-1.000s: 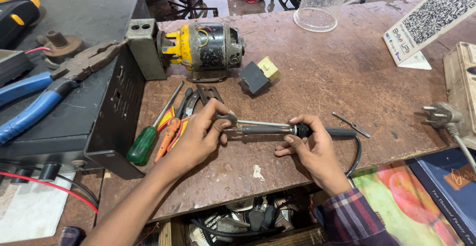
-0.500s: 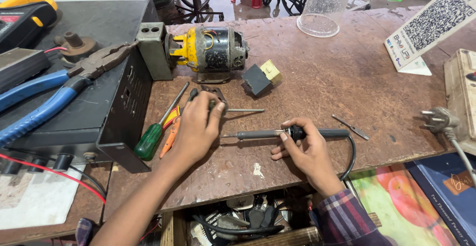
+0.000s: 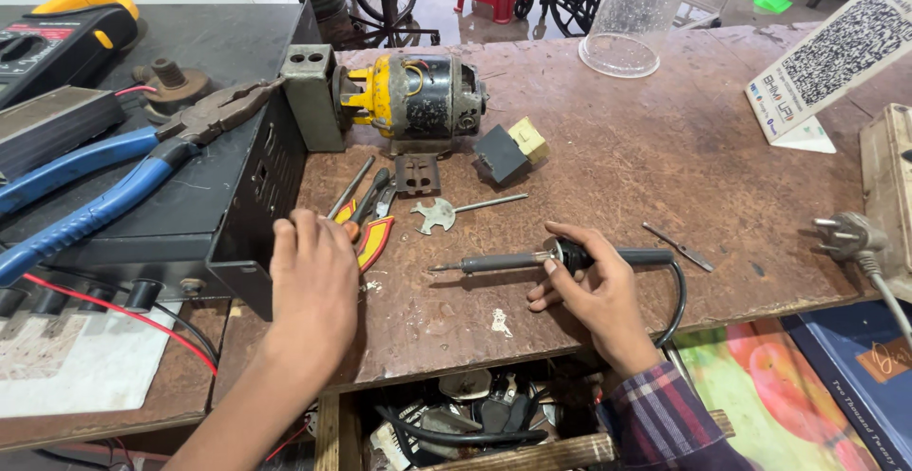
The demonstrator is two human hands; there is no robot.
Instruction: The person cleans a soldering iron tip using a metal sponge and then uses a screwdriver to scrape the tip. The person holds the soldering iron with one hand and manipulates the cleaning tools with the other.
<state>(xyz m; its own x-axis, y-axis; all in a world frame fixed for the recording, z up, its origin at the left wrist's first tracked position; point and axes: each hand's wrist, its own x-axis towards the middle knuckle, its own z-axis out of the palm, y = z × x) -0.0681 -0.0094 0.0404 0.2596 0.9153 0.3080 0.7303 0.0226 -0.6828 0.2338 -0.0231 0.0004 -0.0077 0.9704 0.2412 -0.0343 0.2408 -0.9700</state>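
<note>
My right hand (image 3: 594, 291) grips the black handle of a soldering iron (image 3: 499, 263) that lies along the brown workbench (image 3: 646, 177), its tip pointing left. My left hand (image 3: 313, 286) rests palm down over the handles of the hand tools at the bench's left, covering a green-handled screwdriver and touching the red and yellow pliers (image 3: 372, 234). A small metal disc on a thin shaft (image 3: 446, 212) lies between the two hands, free of both. Behind it stands a yellow and black electric motor (image 3: 418, 101).
A black metal box (image 3: 171, 196) with blue-handled pliers (image 3: 85, 196) on top stands left. A small black and yellow block (image 3: 511, 148), a clear plastic dome (image 3: 635, 15), a card stand (image 3: 836, 53) and a grey plug (image 3: 848, 235) lie around. An open drawer (image 3: 475, 423) of parts sits below.
My left hand let go of the iron's metal end and moved left onto the tool handles. The metal disc piece now lies on the bench. The right hand keeps the handle.
</note>
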